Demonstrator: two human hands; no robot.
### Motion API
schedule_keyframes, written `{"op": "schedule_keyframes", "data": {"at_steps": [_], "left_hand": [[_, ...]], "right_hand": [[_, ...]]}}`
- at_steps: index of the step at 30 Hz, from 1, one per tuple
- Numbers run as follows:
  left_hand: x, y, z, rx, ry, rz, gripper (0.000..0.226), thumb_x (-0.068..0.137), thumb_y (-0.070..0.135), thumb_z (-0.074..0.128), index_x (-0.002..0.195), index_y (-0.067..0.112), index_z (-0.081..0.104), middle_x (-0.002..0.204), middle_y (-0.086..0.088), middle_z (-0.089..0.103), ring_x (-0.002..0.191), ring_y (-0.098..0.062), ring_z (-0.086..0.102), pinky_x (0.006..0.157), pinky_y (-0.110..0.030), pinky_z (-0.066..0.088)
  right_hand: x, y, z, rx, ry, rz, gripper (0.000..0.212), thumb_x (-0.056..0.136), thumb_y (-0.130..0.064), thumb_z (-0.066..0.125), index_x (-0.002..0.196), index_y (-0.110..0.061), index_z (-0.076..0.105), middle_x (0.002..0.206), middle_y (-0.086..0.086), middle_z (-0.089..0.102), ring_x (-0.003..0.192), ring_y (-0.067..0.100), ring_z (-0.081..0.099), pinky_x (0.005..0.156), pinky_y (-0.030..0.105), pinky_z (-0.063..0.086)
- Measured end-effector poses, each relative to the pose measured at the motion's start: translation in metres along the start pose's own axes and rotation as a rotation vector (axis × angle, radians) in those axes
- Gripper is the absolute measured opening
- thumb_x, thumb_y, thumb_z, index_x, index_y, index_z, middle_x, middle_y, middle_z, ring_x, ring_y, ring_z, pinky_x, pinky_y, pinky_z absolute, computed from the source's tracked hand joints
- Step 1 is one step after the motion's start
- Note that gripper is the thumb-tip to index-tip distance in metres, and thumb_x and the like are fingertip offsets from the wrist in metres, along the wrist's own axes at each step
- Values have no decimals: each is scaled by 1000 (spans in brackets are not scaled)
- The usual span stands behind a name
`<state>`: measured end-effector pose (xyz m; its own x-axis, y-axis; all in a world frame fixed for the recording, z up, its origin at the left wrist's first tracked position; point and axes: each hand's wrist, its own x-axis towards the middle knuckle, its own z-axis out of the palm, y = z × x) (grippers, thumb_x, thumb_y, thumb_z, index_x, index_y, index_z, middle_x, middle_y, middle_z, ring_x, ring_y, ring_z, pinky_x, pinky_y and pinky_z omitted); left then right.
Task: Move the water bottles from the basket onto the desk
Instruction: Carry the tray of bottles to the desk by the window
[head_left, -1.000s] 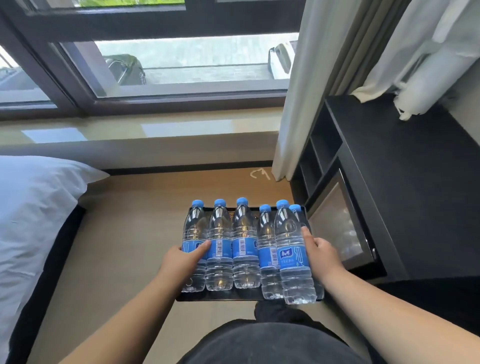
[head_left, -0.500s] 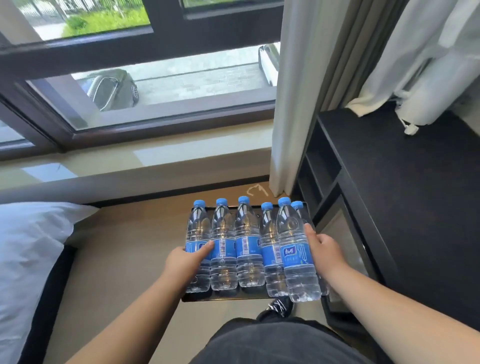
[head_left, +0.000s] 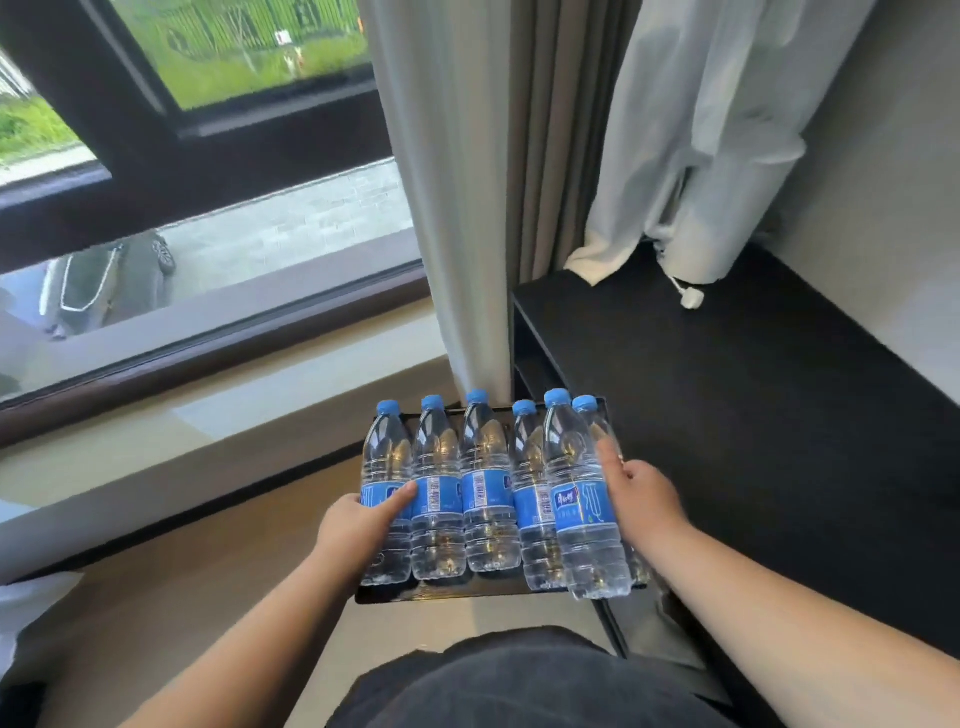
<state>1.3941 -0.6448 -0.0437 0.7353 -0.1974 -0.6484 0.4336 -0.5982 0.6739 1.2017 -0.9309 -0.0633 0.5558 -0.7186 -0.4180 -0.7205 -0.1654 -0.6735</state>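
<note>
Bright window (head_left: 218, 171) daylight, slight blur

Labels (head_left: 577, 506) on the water bottles (head_left: 485, 447) show barcodes; lettering illegible.

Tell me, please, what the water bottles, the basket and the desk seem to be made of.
Water bottles: clear, glossy thin plastic, see-through with ribbed walls and glints; blue caps look plastic. Basket: black, smooth, faintly reflective rim, perhaps plastic or coated metal. Desk: matte black top, likely laminate or painted wood; no grain shows.
</note>
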Motion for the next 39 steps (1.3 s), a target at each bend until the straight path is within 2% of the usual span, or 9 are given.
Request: {"op": "schedule_keyframes", "data": {"at_steps": [6, 9, 15, 20, 26, 30, 32, 36, 39], "left_hand": [[39, 68, 51, 157, -121, 105, 59, 69, 60, 86, 102, 14, 72, 79, 1, 81, 69, -18, 79, 59, -32, 60], [54, 94, 82, 248, -185, 148, 57, 70, 62, 85, 100, 15, 72, 76, 4, 80, 66, -15, 78, 54, -27, 58], [88, 152, 145, 438, -334, 278, 58, 70, 63, 85, 100, 14, 73, 78, 0, 80, 67, -17, 78, 61, -32, 60], [118, 201, 201, 627, -494, 378, 61, 72, 68, 80, 100, 15, 70, 86, -5, 80, 76, -23, 79, 80, -45, 64], [150, 255, 254, 807, -625, 515, 66, 61, 76, 80, 93, 19, 74, 77, 3, 80, 70, -15, 78, 75, -41, 65], [168, 284, 283, 974, -689, 671, 67, 66, 82, 71, 85, 18, 77, 71, 3, 78, 67, -12, 75, 66, -32, 61], [176, 295, 297, 1062, -709, 740, 69, 71, 84, 65, 84, 18, 77, 71, 1, 77, 68, -14, 74, 64, -30, 57], [189, 303, 319, 1193, -763, 816, 66, 79, 80, 62, 97, 17, 77, 89, -4, 77, 84, -21, 72, 79, -35, 58], [195, 300, 325, 1187, -804, 822, 61, 80, 77, 65, 91, 19, 79, 82, -1, 77, 78, -17, 73, 75, -33, 60]], "right_hand": [[12, 31, -35, 59, 128, 126, 79, 98, -76, 29, 89, -8, 69, 87, 10, 72, 81, 29, 69, 76, 43, 56], [13, 49, -49, 82, 186, 204, 82, 98, -76, 27, 92, -6, 70, 91, 13, 72, 82, 31, 69, 69, 38, 50], [9, 75, -70, 204, 336, 371, 84, 97, -77, 26, 88, -5, 68, 87, 14, 72, 80, 30, 69, 68, 35, 48], [4, 81, -74, 312, 470, 522, 83, 94, -81, 24, 87, -12, 68, 79, 7, 71, 71, 22, 69, 60, 33, 45], [9, 72, -70, 403, 609, 681, 90, 90, -87, 21, 76, -11, 67, 68, 4, 70, 62, 20, 68, 56, 29, 43], [21, 63, -63, 400, 651, 760, 85, 96, -78, 17, 65, -12, 63, 55, 4, 62, 55, 20, 62, 53, 29, 40], [27, 61, -57, 422, 639, 805, 84, 100, -73, 19, 70, -11, 67, 60, 5, 65, 60, 21, 65, 55, 30, 41], [35, 58, -48, 596, 695, 916, 76, 101, -71, 30, 77, -11, 71, 76, 10, 72, 72, 23, 67, 59, 30, 43], [40, 55, -49, 650, 714, 957, 71, 103, -68, 32, 79, -13, 70, 79, 9, 71, 74, 21, 66, 61, 30, 45]]}}
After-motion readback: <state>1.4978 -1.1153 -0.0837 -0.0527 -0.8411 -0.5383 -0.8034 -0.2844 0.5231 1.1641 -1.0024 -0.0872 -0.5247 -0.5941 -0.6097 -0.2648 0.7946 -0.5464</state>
